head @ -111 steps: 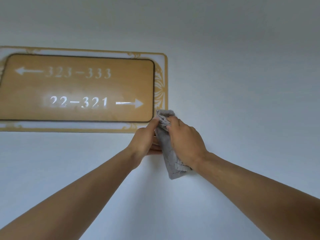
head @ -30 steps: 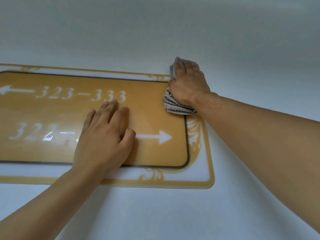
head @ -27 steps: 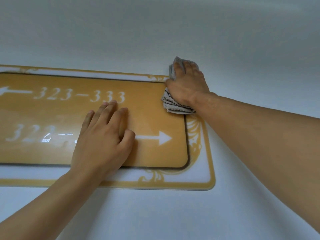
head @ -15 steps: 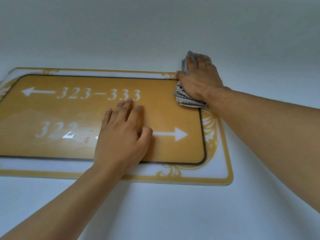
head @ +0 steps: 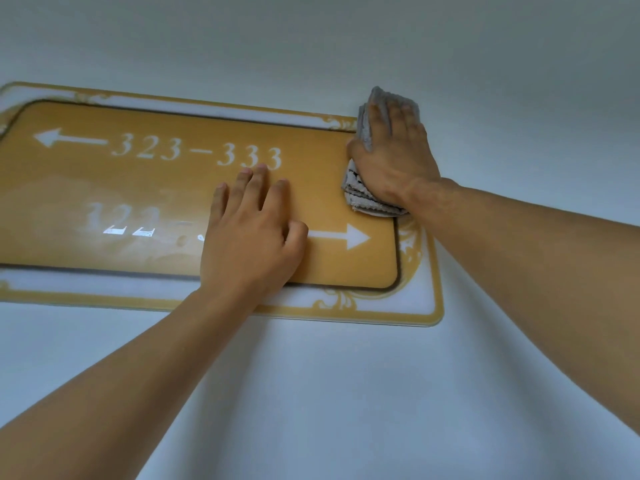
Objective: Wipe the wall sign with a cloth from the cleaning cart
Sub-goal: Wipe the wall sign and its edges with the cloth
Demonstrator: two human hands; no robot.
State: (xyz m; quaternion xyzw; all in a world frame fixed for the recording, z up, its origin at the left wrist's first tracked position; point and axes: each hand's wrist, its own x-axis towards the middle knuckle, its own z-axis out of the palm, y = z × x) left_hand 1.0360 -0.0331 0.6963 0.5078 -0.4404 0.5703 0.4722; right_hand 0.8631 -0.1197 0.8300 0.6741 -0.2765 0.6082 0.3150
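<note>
The right hand (head: 391, 164) presses a folded grey terry cloth (head: 367, 195) flat under its grip, on the upper right corner of the gold rectangular wall sign (head: 156, 188). The left hand (head: 249, 237) lies open-palmed, left of that grip, on the sign's face.

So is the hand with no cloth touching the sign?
Touching. The head view shows the left hand lying flat on the sign, its palm and fingers pressed on the yellow face with no gap.

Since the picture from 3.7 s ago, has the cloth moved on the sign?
Yes. The cloth, then below the sign's lower right corner, is now at its upper right corner, pressed flat under the right hand.
</note>
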